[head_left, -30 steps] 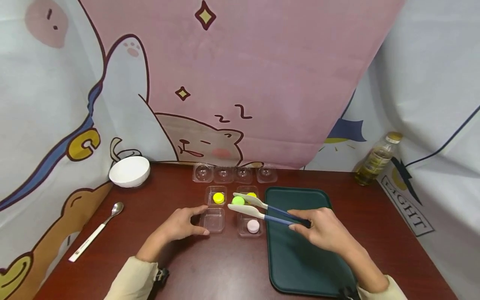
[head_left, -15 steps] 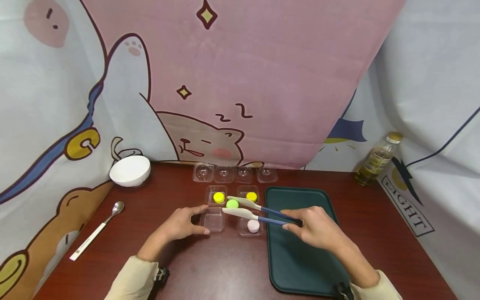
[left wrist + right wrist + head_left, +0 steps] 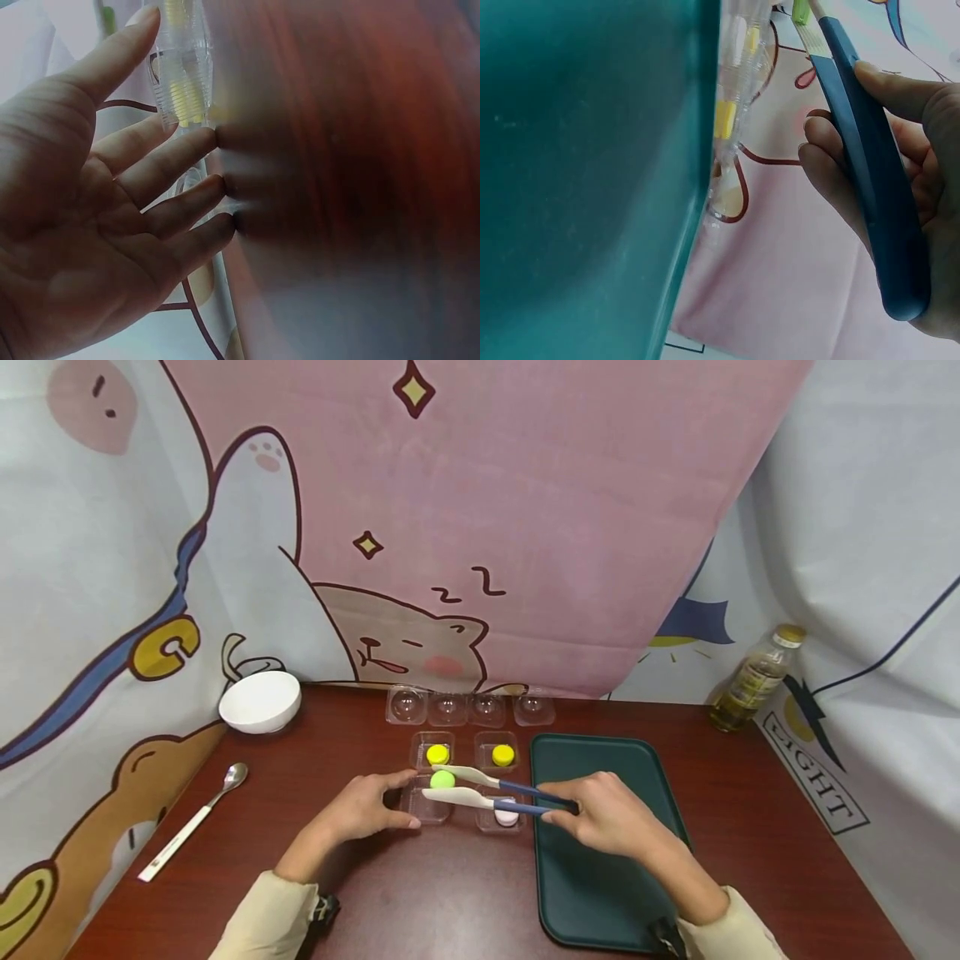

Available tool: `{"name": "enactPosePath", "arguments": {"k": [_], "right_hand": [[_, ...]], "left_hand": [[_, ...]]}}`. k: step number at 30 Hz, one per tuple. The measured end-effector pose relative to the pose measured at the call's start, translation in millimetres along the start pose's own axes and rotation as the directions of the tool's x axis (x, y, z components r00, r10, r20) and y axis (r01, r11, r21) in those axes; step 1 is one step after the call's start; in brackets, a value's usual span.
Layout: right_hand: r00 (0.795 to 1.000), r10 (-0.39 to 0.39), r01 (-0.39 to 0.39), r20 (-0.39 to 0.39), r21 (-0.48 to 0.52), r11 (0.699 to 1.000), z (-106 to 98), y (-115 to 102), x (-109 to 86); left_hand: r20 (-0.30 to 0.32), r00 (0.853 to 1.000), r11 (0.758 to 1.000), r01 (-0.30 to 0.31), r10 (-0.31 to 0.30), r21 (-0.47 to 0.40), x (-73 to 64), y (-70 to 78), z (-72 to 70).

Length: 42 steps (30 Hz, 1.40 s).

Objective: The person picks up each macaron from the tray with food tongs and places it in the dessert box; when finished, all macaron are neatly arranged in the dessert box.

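Note:
In my right hand [image 3: 611,814] I grip blue-handled tongs [image 3: 870,172] with cream tips. Between those tips is a small round light green piece, macaron-like [image 3: 442,779], over the near-left clear plastic box [image 3: 429,810]. My left hand [image 3: 360,810] touches that box's left side, thumb at the near corner and index finger at the far one. In the left wrist view its fingers [image 3: 180,169] are extended. Yellow round pieces sit in the two far boxes, the left one [image 3: 437,754] and the right one [image 3: 502,755]. A whitish round piece [image 3: 506,814], partly behind the tongs, lies in the near-right box.
A dark green tray [image 3: 600,893] lies under my right forearm. Several clear domed lids [image 3: 447,708] line the back edge. A white bowl [image 3: 260,702] and a long-handled spoon [image 3: 193,827] are at the left; an oil bottle [image 3: 756,681] stands at the back right.
My right hand has moved left and slightly nearer, carrying the green piece in the tongs from between the far boxes to above the near-left box. My left hand has stayed in place.

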State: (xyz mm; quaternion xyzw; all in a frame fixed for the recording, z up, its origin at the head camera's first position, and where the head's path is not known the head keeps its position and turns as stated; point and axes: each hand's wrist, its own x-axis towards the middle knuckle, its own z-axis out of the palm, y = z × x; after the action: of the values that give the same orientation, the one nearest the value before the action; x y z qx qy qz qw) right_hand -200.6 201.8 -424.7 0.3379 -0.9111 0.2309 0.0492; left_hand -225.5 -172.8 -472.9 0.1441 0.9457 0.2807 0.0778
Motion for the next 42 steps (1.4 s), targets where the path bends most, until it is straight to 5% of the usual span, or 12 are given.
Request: {"name": "enactPosePath", "arguments": {"k": [15, 42], "right_hand": [[0.993, -0.04, 0.044, 0.11, -0.033, 0.998, 13.5, 0.7, 13.8], [0.991, -0.037, 0.045, 0.128, -0.054, 0.998, 14.3, -7.2, 23.9]], "left_hand": [[-0.029, 0.997, 0.997, -0.066, 0.067, 0.043, 1.3, 0.1, -0.1], [-0.023, 0.999, 0.999, -0.023, 0.024, 0.032, 1.2, 1.5, 1.0]]}}
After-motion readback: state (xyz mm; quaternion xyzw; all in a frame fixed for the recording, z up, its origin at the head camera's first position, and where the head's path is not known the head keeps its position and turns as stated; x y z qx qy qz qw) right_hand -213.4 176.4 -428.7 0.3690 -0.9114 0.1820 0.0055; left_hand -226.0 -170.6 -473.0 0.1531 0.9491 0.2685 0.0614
